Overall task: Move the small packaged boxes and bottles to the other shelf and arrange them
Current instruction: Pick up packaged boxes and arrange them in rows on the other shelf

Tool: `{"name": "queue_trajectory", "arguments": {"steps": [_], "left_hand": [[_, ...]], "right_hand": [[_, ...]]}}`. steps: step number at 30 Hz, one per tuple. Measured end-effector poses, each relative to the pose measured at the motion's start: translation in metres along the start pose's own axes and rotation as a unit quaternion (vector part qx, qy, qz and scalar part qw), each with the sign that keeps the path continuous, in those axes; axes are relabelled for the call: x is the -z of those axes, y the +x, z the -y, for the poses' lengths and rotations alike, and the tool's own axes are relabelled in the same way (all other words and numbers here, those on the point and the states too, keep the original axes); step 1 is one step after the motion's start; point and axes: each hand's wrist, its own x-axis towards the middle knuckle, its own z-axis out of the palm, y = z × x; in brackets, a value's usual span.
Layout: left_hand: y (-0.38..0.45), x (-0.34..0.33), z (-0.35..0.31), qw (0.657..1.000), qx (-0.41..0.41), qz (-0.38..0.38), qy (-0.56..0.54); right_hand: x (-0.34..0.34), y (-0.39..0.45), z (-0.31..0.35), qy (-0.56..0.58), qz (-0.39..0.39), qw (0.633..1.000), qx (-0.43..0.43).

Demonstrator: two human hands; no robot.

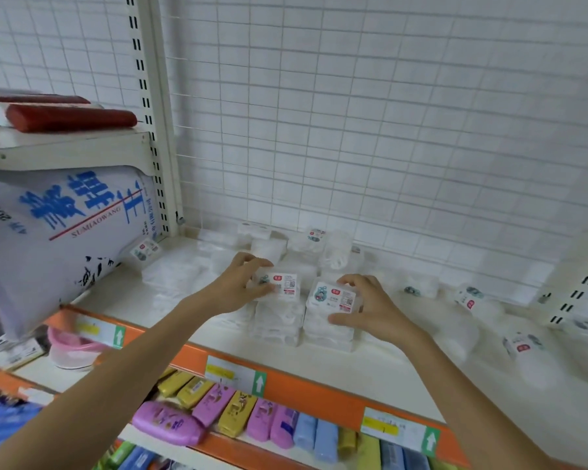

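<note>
At the centre of the frame, the left hand point(243, 283) is pinching a small clear labelled box point(279, 283) by its left end, thumb below and fingers curled over the top, holding it at the top of the left stack point(276, 322). Just beside it, the right hand point(367, 308) is gripping another labelled box point(333, 296) by its right end, on top of the right stack point(330, 329). Both stacks are standing side by side on the white shelf point(370, 374), toward its front edge.

Judging by this, the arranging is partly done: two neat stacks are forming, but much is left. Loose white boxes point(170, 274) are lying scattered toward the back and centre left, and clear bottles point(469, 300) with small labels are lying on their sides at the right of the frame, unsorted. Whether these two boxes are being set down or lifted off cannot be told.

Below the orange shelf edge point(306, 388), coloured packs point(214, 405) are sitting in a row on the lower shelf.
</note>
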Motion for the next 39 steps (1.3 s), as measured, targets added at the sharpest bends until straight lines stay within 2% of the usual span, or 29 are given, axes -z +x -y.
{"name": "queue_trajectory", "arguments": {"steps": [4, 12, 14, 21, 30, 34, 39], "left_hand": [[-0.004, 0.001, 0.004, 0.999, -0.016, 0.035, 0.028], [-0.008, 0.009, 0.015, 0.990, -0.114, -0.041, 0.070], [-0.009, 0.011, 0.015, 0.989, -0.129, -0.052, 0.050], [-0.005, -0.013, -0.006, 0.978, -0.208, -0.018, -0.024], [-0.008, -0.089, -0.094, 0.953, -0.280, 0.075, -0.091], [-0.016, -0.131, -0.150, 0.936, -0.312, 0.110, -0.122], [-0.041, -0.195, -0.232, 0.918, -0.339, 0.133, -0.160]], "right_hand": [[-0.005, -0.005, -0.001, -0.018, -0.021, 1.000, 0.011], [0.005, -0.035, 0.001, -0.059, -0.119, 0.991, 0.005], [0.010, -0.048, -0.002, -0.076, -0.141, 0.987, -0.003], [0.029, -0.113, -0.017, -0.111, -0.197, 0.973, -0.039], [0.060, -0.229, -0.051, -0.144, -0.277, 0.943, -0.118], [0.080, -0.295, -0.073, -0.147, -0.322, 0.923, -0.147], [0.110, -0.388, -0.104, -0.127, -0.363, 0.895, -0.224]]}}
